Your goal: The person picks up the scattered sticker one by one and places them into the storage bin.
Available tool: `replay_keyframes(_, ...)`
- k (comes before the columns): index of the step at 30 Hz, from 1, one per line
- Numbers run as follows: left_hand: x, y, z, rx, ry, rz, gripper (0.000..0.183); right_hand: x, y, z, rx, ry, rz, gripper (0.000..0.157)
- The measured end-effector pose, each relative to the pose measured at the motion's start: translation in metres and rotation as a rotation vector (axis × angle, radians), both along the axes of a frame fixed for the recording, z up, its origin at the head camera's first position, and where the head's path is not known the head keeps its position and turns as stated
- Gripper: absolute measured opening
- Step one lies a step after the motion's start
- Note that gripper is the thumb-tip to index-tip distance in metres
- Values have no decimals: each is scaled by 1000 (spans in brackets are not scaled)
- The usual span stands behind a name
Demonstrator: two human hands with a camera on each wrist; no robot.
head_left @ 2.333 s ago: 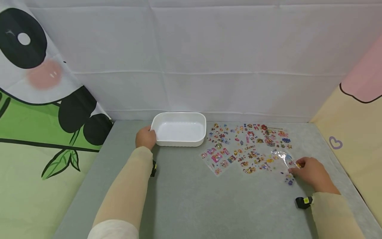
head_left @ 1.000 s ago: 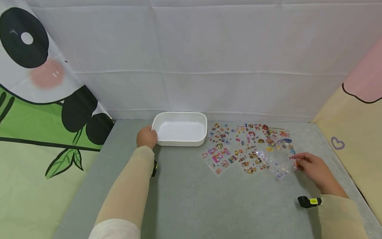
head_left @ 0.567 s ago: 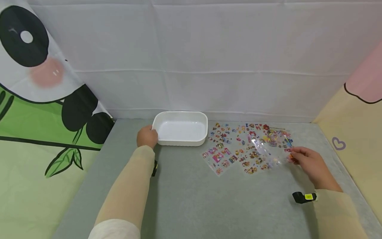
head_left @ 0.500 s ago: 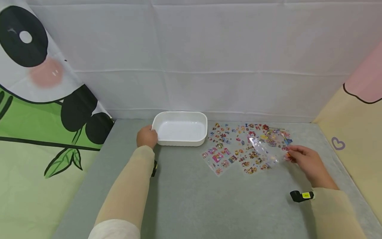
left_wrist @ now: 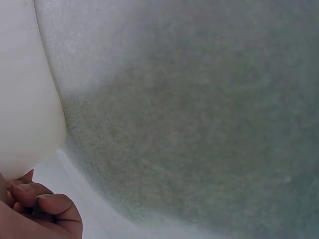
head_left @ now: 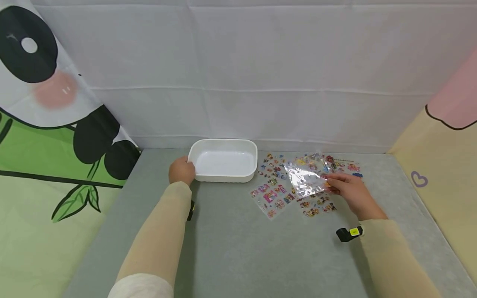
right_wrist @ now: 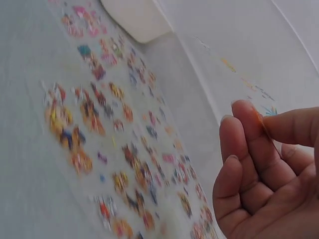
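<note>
At the back of the table, my left hand (head_left: 181,171) grips the left end of a white plastic tray (head_left: 225,163); its curled fingers show under the tray's edge in the left wrist view. Between thumb and forefinger, my right hand (head_left: 354,196) pinches a clear sticker sheet (head_left: 303,178) by its right edge. This glossy sheet is raised over the other sticker sheets (head_left: 273,198) and overlaps several of them in the head view. Seen from the right wrist, the held sheet is nearly edge-on, with orange, yellow and blue prints.
The other transparent sheets, printed with small colourful cartoon figures, lie flat on the grey table (head_left: 238,240), right of the tray. A white cloth (head_left: 238,74) hangs behind the table. Printed cartoon cloths stand on the left and right sides.
My right hand has lifted the sticker sheet and carried it left and away from me, over the other sheets towards the tray. The left hand and tray have stayed in place.
</note>
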State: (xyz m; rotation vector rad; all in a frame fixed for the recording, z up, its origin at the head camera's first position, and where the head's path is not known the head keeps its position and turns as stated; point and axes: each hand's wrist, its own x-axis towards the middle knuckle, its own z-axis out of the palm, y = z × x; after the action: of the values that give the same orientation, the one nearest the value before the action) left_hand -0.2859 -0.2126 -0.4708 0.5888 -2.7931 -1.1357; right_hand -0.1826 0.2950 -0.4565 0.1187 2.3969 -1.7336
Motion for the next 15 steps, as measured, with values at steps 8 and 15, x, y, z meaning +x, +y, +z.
replay_keyframes(8,0,-5,-1,10,2,-13,44,-9,-44,2,-126,-38,-9,51)
replay_keyframes(15,0,-8,-3,25,6,-27,43,-15,-79,0,-219,-76,-57,44)
